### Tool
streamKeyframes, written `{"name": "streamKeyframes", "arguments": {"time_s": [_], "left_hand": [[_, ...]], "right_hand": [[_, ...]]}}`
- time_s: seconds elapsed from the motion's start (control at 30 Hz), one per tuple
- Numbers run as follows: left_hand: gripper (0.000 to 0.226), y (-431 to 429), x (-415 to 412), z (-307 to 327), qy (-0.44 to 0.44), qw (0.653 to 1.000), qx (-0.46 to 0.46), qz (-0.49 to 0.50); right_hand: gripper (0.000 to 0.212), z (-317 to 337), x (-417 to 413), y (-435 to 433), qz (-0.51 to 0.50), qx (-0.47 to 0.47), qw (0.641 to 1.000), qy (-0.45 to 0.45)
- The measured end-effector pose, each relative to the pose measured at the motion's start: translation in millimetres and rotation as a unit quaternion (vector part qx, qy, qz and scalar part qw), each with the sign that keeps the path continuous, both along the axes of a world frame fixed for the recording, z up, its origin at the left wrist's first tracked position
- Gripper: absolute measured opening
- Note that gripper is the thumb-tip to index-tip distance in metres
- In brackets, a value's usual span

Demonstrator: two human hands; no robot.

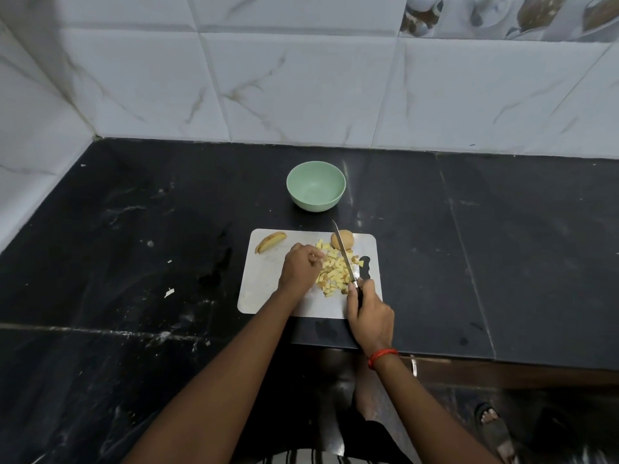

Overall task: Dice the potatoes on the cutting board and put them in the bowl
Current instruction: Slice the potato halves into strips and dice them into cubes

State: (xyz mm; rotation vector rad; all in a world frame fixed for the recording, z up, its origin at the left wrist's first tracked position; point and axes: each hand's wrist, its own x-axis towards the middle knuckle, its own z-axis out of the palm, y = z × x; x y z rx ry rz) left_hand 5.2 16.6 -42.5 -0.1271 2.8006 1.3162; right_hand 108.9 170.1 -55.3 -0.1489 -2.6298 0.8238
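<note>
Gripping knife [344, 254]: right hand [370, 313] | potato dice [335, 272] piled | bowl [315, 203] beyond cutting board [264, 279] edge

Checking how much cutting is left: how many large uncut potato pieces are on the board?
2. A wedge lies near the board's far left corner; a rounded chunk sits at the far edge, beside the knife blade. The left hand may hide more.

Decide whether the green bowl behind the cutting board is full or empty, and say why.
Empty: the bowl shows only its bare green inside, and the diced potato lies on the cutting board.
</note>
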Motion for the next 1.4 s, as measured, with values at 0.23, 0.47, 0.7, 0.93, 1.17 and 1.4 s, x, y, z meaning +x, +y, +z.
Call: {"name": "streamKeyframes", "arguments": {"time_s": [0.23,0.47,0.7,0.93,1.17,1.4], "left_hand": [[0.033,-25.2,0.7,10.8,0.08,0.992,0.048,0.089],[0.03,-72.6,-12.8,30.7,0.149,0.976,-0.026,0.154],[0.026,-101.7,-29.3,19.5,0.036,0.986,-0.154,0.056],[0.032,-100.7,-35.7,28.1,0.034,0.97,-0.24,0.008],[0.012,-95.4,-16.1,28.7,0.094,0.974,-0.205,0.016],[0.017,-76.8,46.3,-10.2,0.153,0.976,-0.152,-0.024]], "right_hand": [[0.011,-1.7,-0.2,1.2,0.007,-0.031,0.999,0.001],[0.014,-3.8,-0.4,2.6,0.01,-0.053,0.999,-0.004],[0.015,-4.1,-0.1,3.2,0.009,-0.062,0.998,-0.009],[0.014,-5.2,-0.8,3.7,0.013,-0.066,0.998,-0.008],[0.015,-5.1,-0.3,3.6,0.013,-0.061,0.998,0.001],[0.013,-6.1,-1.0,4.3,0.012,-0.063,0.998,-0.003]]}}
